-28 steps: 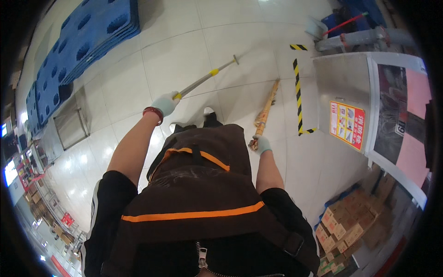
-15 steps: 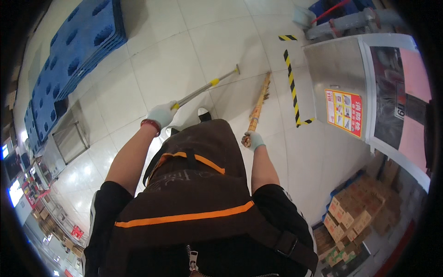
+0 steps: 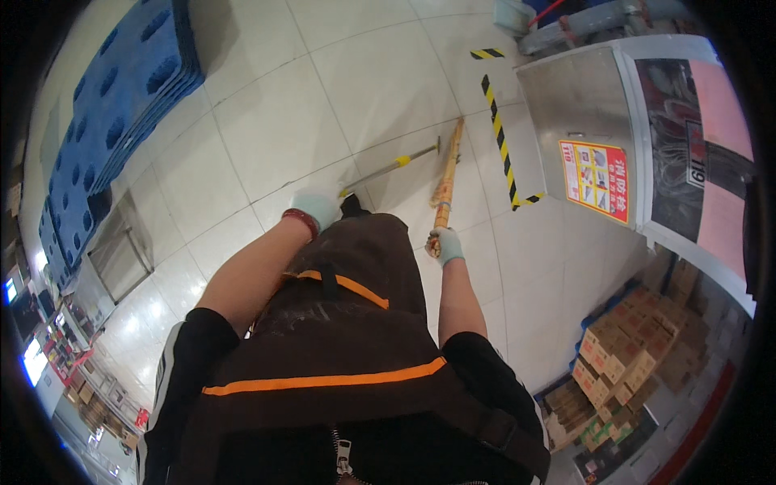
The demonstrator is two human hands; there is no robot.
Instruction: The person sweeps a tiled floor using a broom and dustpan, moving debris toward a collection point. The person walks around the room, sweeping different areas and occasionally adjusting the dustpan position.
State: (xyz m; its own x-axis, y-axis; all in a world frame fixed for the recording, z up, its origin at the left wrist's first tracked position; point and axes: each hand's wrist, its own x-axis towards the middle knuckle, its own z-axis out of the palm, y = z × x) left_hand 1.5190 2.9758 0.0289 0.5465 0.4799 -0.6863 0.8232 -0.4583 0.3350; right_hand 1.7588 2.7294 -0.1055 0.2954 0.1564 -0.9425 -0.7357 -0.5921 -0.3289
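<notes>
My left hand [image 3: 317,207], in a pale glove with a red cuff, grips a thin metal handle with a yellow band [image 3: 394,166] that slants up and right over the tiled floor. My right hand [image 3: 445,244], also gloved, holds the lower end of an orange-brown broom-like stick [image 3: 446,174] that points away toward a black-and-yellow floor stripe [image 3: 499,133]. The two handles run close together and nearly meet at their far ends. A dark apron with orange trim [image 3: 339,339] covers my front below both hands.
Blue plastic pallets [image 3: 113,105] are stacked at the upper left. A steel cabinet with a red and yellow notice [image 3: 594,174] stands at the right. Stacked cardboard boxes [image 3: 622,364] fill the lower right. A metal floor hatch [image 3: 117,255] lies at the left.
Both hands and the two handles have shifted right and slightly up in the view. The steel cabinet and the boxes now sit closer, and the handles' far ends have drawn together.
</notes>
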